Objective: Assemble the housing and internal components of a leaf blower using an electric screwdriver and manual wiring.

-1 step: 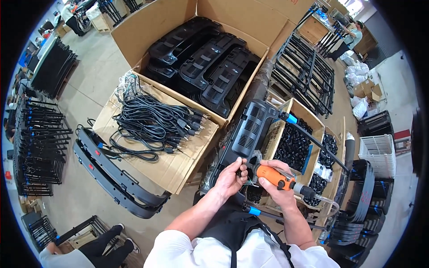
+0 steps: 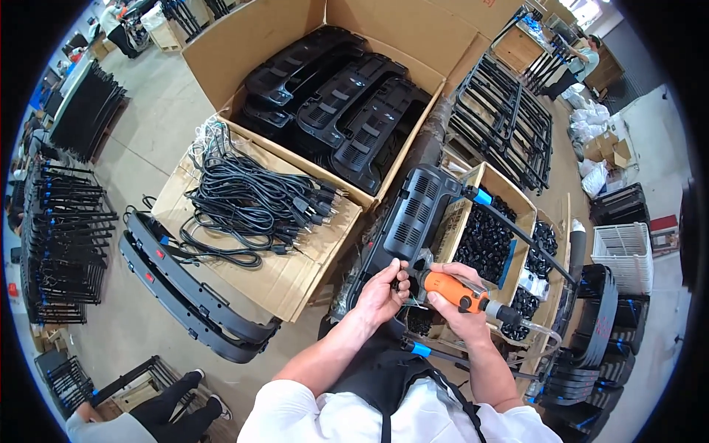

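Observation:
My right hand (image 2: 461, 310) is wrapped round an orange power screwdriver (image 2: 449, 286) with a clear hose (image 2: 543, 331) at its rear end. The tool's dark front end points left, toward my left hand (image 2: 378, 295). The fingers of that hand are curled and pressed together by the tool's tip; whatever they pinch is too small and hidden to name. Just beyond both hands lies a black vented plastic cover (image 2: 412, 214), joined to a black tube frame with blue bands (image 2: 481, 196).
Wooden bins of small black parts (image 2: 484, 240) stand to the right. Ahead is an open carton (image 2: 255, 40) of black covers. Coiled black power cords (image 2: 251, 196) lie on cardboard at left, beside curved black panels (image 2: 196, 299). Another person (image 2: 159, 410) is at lower left.

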The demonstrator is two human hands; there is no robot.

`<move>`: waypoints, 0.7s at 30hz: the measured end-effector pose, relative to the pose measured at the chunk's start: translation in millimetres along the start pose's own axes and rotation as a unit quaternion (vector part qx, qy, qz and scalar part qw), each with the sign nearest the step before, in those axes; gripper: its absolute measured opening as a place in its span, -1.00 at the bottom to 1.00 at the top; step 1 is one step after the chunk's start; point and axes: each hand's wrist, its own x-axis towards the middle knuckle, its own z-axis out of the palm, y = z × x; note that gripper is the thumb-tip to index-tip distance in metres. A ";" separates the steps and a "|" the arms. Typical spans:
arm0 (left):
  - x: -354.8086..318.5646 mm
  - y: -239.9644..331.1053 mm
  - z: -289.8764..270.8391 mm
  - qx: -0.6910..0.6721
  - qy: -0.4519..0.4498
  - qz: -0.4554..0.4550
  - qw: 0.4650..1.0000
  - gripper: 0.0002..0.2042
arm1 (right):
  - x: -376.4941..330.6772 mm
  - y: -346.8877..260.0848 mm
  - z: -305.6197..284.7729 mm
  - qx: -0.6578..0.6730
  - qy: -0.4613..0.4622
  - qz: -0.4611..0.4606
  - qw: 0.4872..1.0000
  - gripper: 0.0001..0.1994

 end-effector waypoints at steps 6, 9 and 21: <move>8.9 10.1 28.2 -0.021 0.031 0.035 0.999 -0.73 | 34.2 13.0 12.1 -0.010 -0.001 0.009 1.000 -0.49; 12.6 3.9 21.9 0.004 0.068 0.069 0.995 -0.71 | 53.8 18.4 20.2 -0.020 -0.018 0.017 0.999 -0.45; 31.0 -1.8 -6.1 0.086 0.059 0.084 0.991 -0.75 | 88.6 33.8 50.8 -0.042 -0.014 0.049 0.998 -0.50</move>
